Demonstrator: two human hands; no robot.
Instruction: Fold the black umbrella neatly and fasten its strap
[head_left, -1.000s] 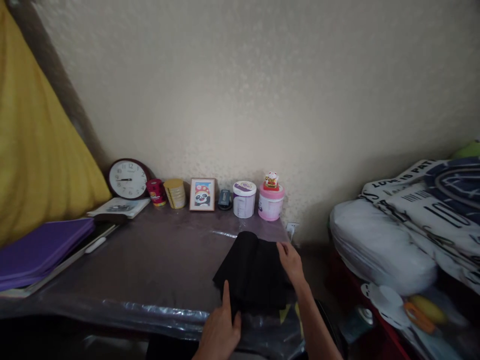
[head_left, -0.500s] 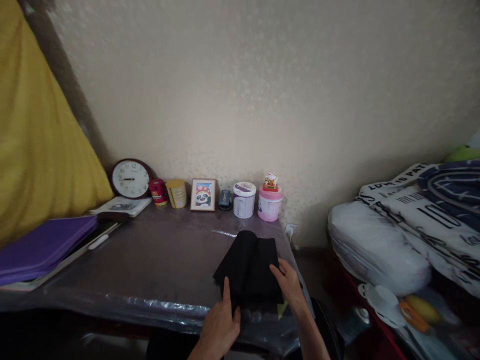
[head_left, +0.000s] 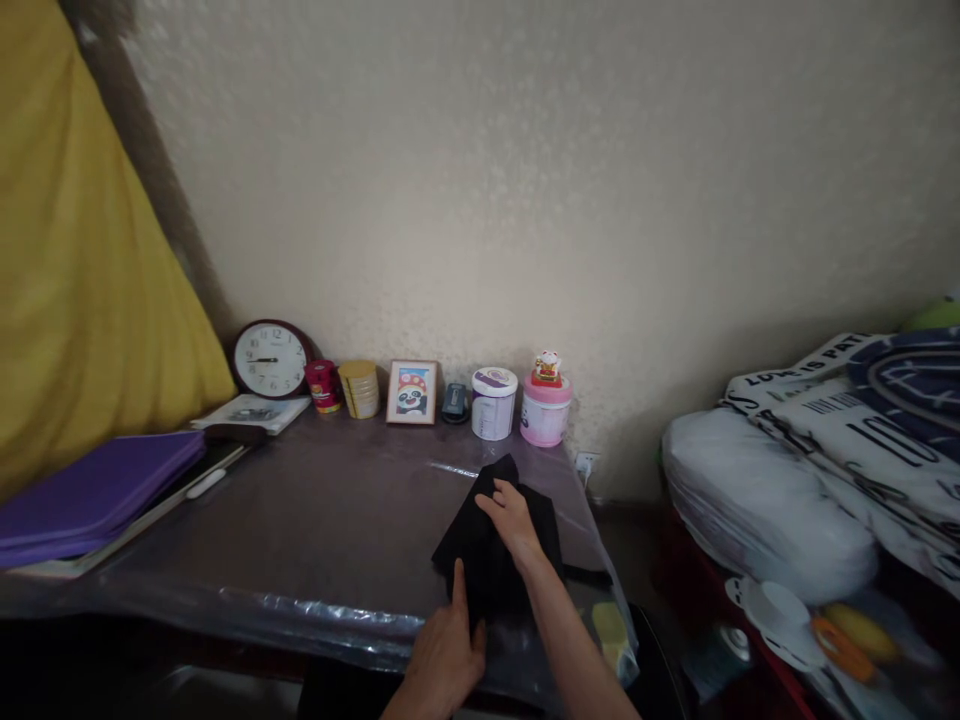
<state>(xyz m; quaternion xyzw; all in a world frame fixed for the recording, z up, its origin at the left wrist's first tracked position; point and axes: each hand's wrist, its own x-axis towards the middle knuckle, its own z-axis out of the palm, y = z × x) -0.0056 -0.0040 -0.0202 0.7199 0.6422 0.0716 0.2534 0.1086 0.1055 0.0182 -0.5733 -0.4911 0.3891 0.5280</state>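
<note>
A black folded cloth item [head_left: 469,530] lies near the front right of the table; its exact kind does not show. My right hand [head_left: 510,515] reaches across its middle, fingers bent and pinching the fabric near the far end, where a fold stands up in a peak. At the near left edge of the cloth rests my left hand [head_left: 446,640], its index finger stretched out against the fabric and its thumb apart. The undersides of the left fingers are hidden.
A plastic-covered table [head_left: 322,520] has a clock [head_left: 270,358], picture frame [head_left: 412,392], white tub [head_left: 493,408] and pink tub [head_left: 545,415] with a cat figurine [head_left: 548,368] along the wall. Purple folders [head_left: 105,490] lie left. Bagged bedding [head_left: 757,500] is piled right.
My right hand has moved from the cloth's right edge up and left onto its far middle, bunching the fabric. A dark strip now shows at the right. My left hand stays nearly in place.
</note>
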